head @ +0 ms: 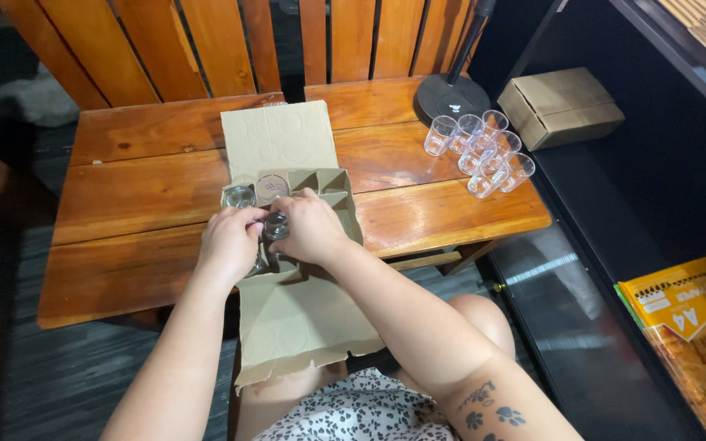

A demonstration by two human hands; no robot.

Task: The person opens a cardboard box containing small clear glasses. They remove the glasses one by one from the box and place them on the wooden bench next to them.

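Both hands worked a small glass inside a divided cardboard box at the near edge of the wooden surface.

The left hand [226, 243] and right hand [310, 227] together gripped the glass [275, 226], seemingly over a near compartment of the box [338, 196], whose flaps lay open front and back. Bare wood [132, 196] stretched to the left. At the right edge stood about 8 clear cups [484, 151]; beyond them were a closed brown carton [561, 106] and a yellow paper pack [680, 298].

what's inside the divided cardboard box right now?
The cardboard box shows two glasses in its back-left cells, and empty cells at back right. Both hands hold another glass over the middle. The cells beneath them are hidden.
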